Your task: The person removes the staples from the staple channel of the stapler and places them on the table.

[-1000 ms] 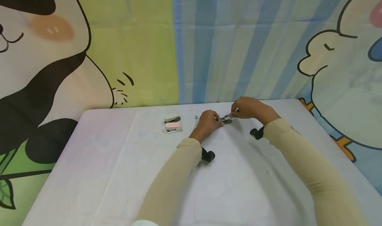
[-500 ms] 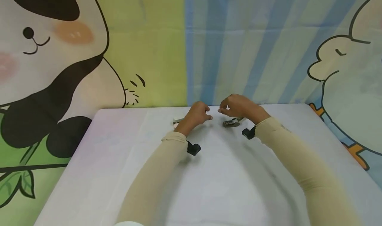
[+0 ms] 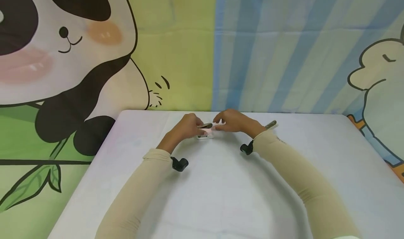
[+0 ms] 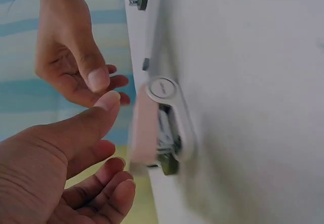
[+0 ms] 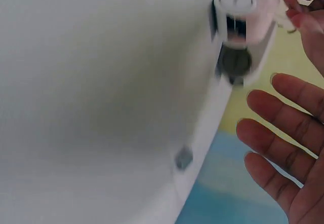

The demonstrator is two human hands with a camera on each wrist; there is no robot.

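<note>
A small pink-and-white stapler (image 3: 206, 134) stands on the white table with a grey-and-white stapler (image 3: 206, 125) just behind it. Beside them hovers my left hand (image 3: 185, 127), thumb and fingers apart. The left wrist view shows a gap between those fingers and the pink stapler (image 4: 147, 127). On the other side is my right hand (image 3: 235, 121), its fingers loosely spread and holding nothing in the right wrist view. Past my right wrist lies another dark stapler (image 3: 270, 125), partly covered by the arm.
A small grey block (image 5: 184, 158) lies near the table's far edge, between the staplers. Behind the table (image 3: 221, 183) hangs a printed cloth (image 3: 176, 56). A black wrist camera (image 3: 180, 164) sits on my left sleeve, another (image 3: 247, 147) on my right.
Both hands have let go of the dark stapler, which stays on the table at the right. They have moved left to the pink and grey staplers. The head view has turned left.
</note>
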